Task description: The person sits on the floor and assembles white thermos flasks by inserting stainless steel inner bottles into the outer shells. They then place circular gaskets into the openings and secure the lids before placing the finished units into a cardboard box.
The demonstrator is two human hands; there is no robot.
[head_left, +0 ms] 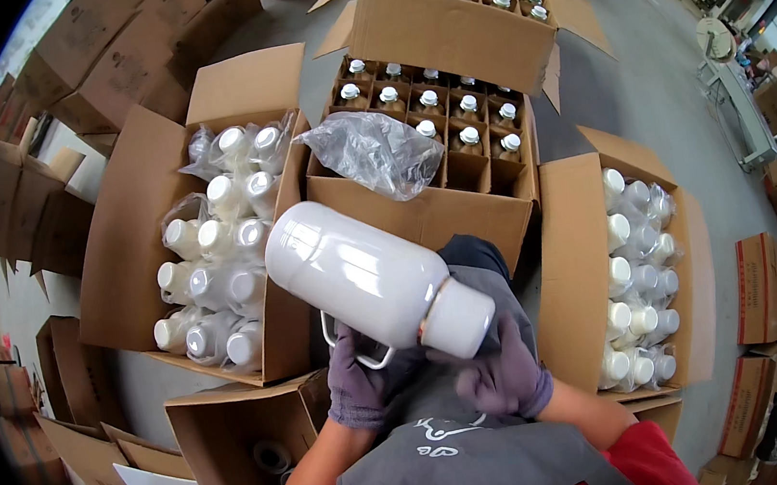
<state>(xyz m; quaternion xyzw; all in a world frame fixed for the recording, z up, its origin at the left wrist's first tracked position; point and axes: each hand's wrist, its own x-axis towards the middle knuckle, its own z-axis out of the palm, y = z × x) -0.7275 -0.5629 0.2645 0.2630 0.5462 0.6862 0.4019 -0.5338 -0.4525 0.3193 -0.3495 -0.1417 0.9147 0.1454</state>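
A large glossy white jug with a loop handle lies tilted in front of me, its base to the upper left. A white cap tops its lower right end, with a thin brownish ring at the neck. My gloved left hand is closed around the handle below the jug. Just under the cap is my gloved right hand, its fingers blurred by motion, so I cannot make out its grip. Behind the jug, a crumpled clear plastic bag lies over a divided carton of white-capped bottles.
Open cartons of bagged, white-capped containers stand at the left and right. Farther back is another divided carton of bottles. A smaller open box holding a roll sits at lower left. Stacked cartons line the left side.
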